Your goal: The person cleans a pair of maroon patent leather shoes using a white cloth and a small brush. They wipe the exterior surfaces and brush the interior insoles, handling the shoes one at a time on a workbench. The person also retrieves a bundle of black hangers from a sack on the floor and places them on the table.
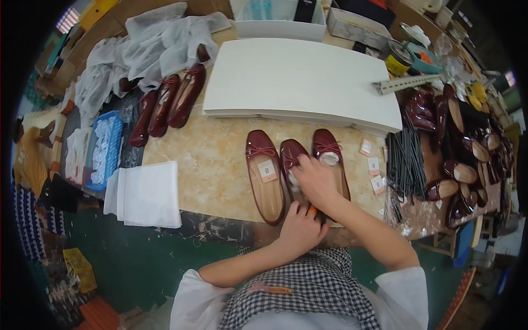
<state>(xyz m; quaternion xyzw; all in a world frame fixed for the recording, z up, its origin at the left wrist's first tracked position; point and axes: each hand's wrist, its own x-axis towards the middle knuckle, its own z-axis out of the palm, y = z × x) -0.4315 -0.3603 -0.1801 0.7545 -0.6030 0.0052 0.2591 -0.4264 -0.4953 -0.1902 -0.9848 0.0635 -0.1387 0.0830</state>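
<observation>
Three dark red patent ballet flats with bows lie side by side before me, toes pointing away. My right hand [314, 180] reaches into the middle flat [291, 149], its bent fingers on a wad of white stuffing paper [293, 178] near the toe opening. At that shoe's heel end, my left hand [301, 230] is closed around the back; the hands hide much of the shoe. A small orange thing [312, 211] shows between the hands, its kind unclear. The left flat [264, 197] has a white card tag [267, 170] inside. Crumpled paper [329, 158] fills the right flat's [325, 140] opening.
A stack of white board [302, 77] lies beyond the shoes. Loose card tags [374, 165] and dark thin sticks [407, 159] are at right, near piled red shoes [462, 170]. White sheets [146, 192], a blue basket [104, 151] and more red flats [168, 107] are at left.
</observation>
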